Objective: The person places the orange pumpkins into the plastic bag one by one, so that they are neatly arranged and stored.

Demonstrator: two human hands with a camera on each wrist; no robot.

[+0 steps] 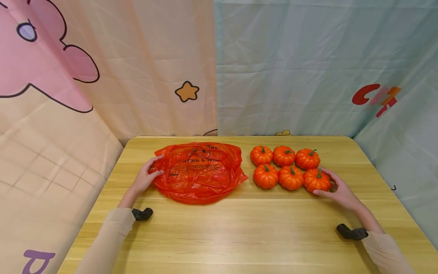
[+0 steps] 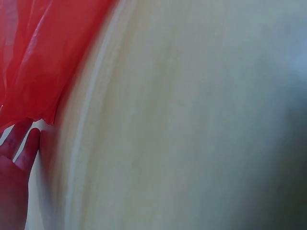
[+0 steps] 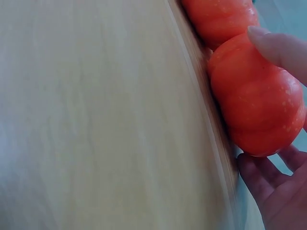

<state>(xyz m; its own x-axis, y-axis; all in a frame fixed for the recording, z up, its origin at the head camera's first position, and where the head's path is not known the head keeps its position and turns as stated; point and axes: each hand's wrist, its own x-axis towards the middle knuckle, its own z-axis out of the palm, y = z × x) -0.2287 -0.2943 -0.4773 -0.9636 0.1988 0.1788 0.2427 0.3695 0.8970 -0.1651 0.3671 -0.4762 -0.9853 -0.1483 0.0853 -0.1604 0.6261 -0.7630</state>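
Note:
A red plastic bag [image 1: 196,173] with dark printing lies spread and crumpled on the left half of the table. My left hand [image 1: 145,178] is at its left edge, thumb and fingers apart and touching the plastic. In the left wrist view, fingers [image 2: 29,146] reach beneath the edge of the bag [image 2: 43,52]. My right hand [image 1: 342,192] grips the front right small orange pumpkin [image 1: 316,180], thumb at the front and fingers behind. The right wrist view shows the thumb on top of this pumpkin [image 3: 256,96] and fingertips against its side.
More small orange pumpkins with green stems, including one at the front left [image 1: 265,177], stand close together in two rows right of the bag. The wooden table [image 1: 232,232] reaches back to printed curtains [image 1: 301,68]. Each wrist wears a black device.

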